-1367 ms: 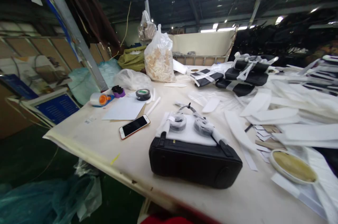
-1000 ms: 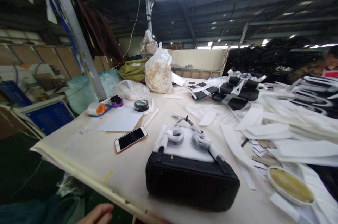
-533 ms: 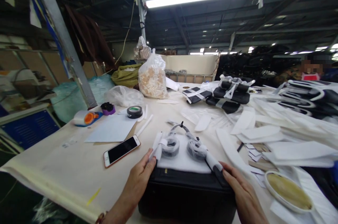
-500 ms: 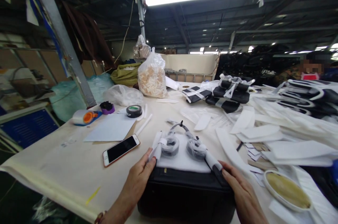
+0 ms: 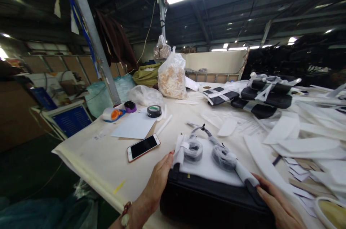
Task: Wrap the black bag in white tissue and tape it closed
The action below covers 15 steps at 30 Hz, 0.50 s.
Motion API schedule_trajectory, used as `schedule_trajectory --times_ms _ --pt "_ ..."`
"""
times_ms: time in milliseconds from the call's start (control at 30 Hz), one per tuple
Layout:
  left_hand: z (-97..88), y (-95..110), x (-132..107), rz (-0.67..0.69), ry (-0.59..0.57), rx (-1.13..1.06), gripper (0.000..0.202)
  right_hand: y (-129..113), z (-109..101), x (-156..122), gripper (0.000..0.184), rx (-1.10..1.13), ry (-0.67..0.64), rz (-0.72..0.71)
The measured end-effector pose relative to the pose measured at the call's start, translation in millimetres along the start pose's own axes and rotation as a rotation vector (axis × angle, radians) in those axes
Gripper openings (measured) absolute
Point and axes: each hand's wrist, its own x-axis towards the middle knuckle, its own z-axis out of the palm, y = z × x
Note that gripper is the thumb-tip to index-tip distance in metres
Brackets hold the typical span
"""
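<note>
The bag [image 5: 213, 200] sits between the left hand [image 5: 158, 180] and the right hand [image 5: 275, 200], both part-curled and holding its two ends near the top

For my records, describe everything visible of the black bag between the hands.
The boxy black bag looks like leather. It is at the near side of the table, lower part out of view. White padding lies on top, bearing two plastic-wrapped rings; a wrapped strap arches behind. The left hand touches its left edge, the right hand its right.
</note>
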Motion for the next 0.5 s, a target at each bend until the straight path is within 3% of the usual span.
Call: schedule_trajectory --times_ms 100,200,300,433,500 --pt "-3.5 2.1 3.9 -0.023 -0.098 -0.025 0.065 -2.0 0.5 -1.7 0.057 -0.017 0.029 0.003" --pt "-9.7 7.3 15.1 -0.057 -0.04 0.054 0.058 -5.4 -1.9 -1.5 0.058 0.072 -0.006 0.046" --pt "-14.5 14.9 35.9 -0.054 0.062 0.257 0.045 -9.7 -8.7 5.9 0.057 0.253 -0.072 0.127" --pt "-9.9 20.0 71.4 -0.117 -0.002 0.394 0.02 -19.3 -12.9 26.8 0.041 0.229 -0.128 0.052" --pt "-3.7 18.5 87.4 -0.161 -0.025 0.471 0.019 -24.9 -9.0 39.4 0.033 0.156 -0.163 0.021"
